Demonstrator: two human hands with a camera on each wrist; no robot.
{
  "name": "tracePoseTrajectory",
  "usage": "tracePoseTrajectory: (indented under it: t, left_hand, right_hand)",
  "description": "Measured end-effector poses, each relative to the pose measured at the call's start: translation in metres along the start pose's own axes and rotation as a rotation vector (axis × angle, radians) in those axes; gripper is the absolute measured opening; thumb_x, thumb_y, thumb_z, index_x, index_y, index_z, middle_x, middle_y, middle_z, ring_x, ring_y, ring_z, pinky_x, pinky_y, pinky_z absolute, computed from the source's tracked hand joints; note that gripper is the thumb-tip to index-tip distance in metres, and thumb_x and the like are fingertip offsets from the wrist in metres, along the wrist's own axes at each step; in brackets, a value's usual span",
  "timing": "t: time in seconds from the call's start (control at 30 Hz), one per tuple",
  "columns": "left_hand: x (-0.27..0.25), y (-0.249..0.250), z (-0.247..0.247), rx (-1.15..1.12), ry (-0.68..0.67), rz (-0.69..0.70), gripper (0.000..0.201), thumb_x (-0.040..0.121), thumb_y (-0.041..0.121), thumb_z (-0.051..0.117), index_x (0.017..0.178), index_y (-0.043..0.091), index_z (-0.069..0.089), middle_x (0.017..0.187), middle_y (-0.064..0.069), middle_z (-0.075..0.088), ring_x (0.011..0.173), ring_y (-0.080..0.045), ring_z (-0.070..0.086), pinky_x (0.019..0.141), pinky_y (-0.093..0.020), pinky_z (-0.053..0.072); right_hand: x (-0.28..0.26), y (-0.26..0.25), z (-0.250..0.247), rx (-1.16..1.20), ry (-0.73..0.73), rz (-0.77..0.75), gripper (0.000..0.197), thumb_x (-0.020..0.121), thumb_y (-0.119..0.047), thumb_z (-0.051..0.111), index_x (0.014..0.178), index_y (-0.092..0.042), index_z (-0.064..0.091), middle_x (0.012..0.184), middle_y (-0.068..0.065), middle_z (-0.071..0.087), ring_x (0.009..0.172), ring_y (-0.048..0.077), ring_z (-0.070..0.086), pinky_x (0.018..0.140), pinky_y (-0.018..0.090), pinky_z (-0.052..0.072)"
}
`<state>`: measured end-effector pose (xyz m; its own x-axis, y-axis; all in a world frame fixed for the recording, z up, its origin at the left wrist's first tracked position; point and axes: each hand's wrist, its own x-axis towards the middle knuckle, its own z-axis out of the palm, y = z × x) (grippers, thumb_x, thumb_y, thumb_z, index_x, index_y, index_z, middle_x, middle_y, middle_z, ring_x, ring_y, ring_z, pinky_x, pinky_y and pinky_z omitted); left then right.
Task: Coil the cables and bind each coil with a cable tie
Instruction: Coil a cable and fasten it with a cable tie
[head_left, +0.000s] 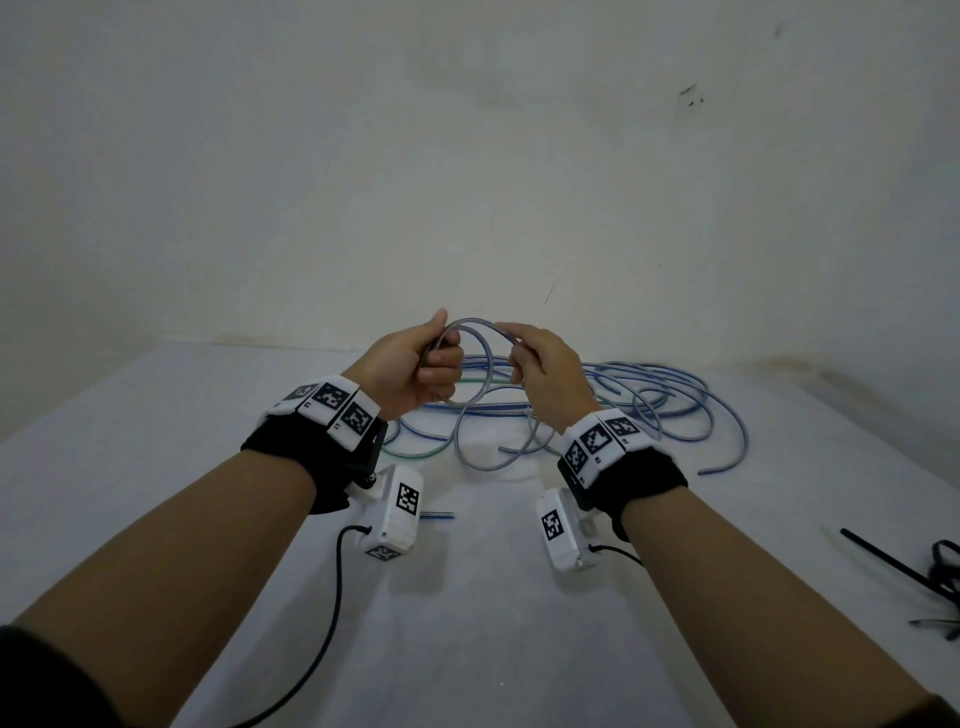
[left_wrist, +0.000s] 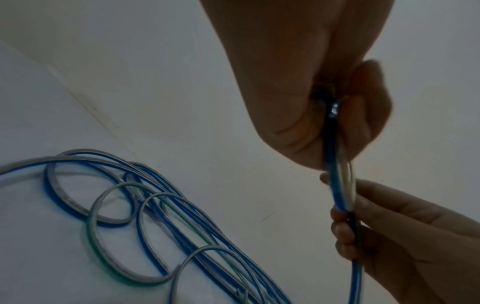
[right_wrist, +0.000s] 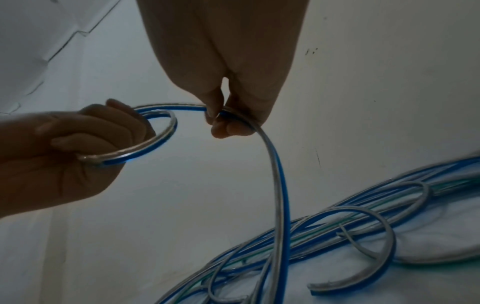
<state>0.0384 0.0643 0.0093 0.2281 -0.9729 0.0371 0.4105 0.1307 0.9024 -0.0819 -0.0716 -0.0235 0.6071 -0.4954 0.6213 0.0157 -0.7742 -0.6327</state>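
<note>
A flat blue-and-clear cable (head_left: 480, 325) is held above the table as a small loop between both hands. My left hand (head_left: 441, 358) grips the gathered loop in its curled fingers; in the left wrist view the cable (left_wrist: 337, 185) runs down out of that fist (left_wrist: 335, 115). My right hand (head_left: 522, 353) pinches the same cable just to the right. In the right wrist view its fingertips (right_wrist: 221, 123) hold the strand, which drops (right_wrist: 278, 185) into the loose pile (right_wrist: 363, 216). Black cable ties (head_left: 883, 558) lie at the right edge.
A tangle of blue, clear and green-edged cables (head_left: 649, 384) sprawls over the back of the white table (head_left: 493, 623), against the wall. A short cable end (head_left: 436, 515) lies under my left wrist. The wrist cameras' black leads trail over the near table.
</note>
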Motion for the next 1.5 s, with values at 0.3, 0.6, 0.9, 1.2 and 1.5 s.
tracePoseTrajectory:
  t: [0.3,0.6,0.9,1.2,1.5]
  left_hand:
    - [0.006,0.012,-0.01,-0.24,0.138,0.313,0.033,0.101,0.022,0.023,0.074,0.017,0.042,0.05,0.008,0.045,0.039,-0.005,0.037,0.044,-0.014,0.033]
    - [0.017,-0.005,0.005,0.215,0.217,0.509,0.021,0.102,0.014,0.031,0.087,0.01,0.045,0.071,0.0,0.071,0.064,-0.01,0.066,0.069,-0.021,0.054]
    - [0.026,-0.023,-0.001,1.167,0.271,0.574,0.015,0.1,0.017,0.038,0.087,0.009,0.041,0.094,-0.002,0.069,0.084,-0.01,0.065,0.068,-0.015,0.046]
    - [0.029,-0.019,-0.016,1.579,0.37,0.463,0.018,0.1,0.022,0.034,0.085,0.013,0.037,0.078,-0.009,0.062,0.072,-0.029,0.061,0.069,-0.041,0.047]
    - [0.021,-0.014,-0.02,1.615,0.324,0.202,0.031,0.101,0.035,0.03,0.091,0.012,0.047,0.075,-0.002,0.051,0.073,-0.023,0.05,0.067,-0.032,0.035]
  right_hand:
    - [-0.016,0.027,-0.006,0.007,-0.091,0.354,0.007,0.093,-0.002,0.052,0.094,-0.009,0.049,0.086,0.006,0.055,0.058,0.015,0.062,0.057,0.022,0.051]
    - [-0.006,0.018,0.007,0.056,-0.033,0.388,0.016,0.095,-0.003,0.045,0.089,-0.011,0.058,0.069,0.001,0.051,0.058,0.016,0.046,0.064,0.037,0.047]
    - [-0.006,0.0,0.002,0.042,-0.242,0.202,0.021,0.096,-0.006,0.045,0.096,-0.006,0.066,0.07,-0.007,0.051,0.061,0.005,0.043,0.06,0.018,0.034]
    - [-0.013,0.003,-0.018,-0.037,-0.234,0.143,0.016,0.082,-0.003,0.067,0.087,-0.013,0.057,0.071,-0.004,0.053,0.063,0.011,0.048,0.064,0.021,0.044]
    - [-0.014,0.015,-0.036,-0.707,-0.049,-0.093,0.019,0.093,-0.023,0.056,0.095,-0.009,0.069,0.092,0.009,0.061,0.084,0.028,0.056,0.066,0.032,0.041]
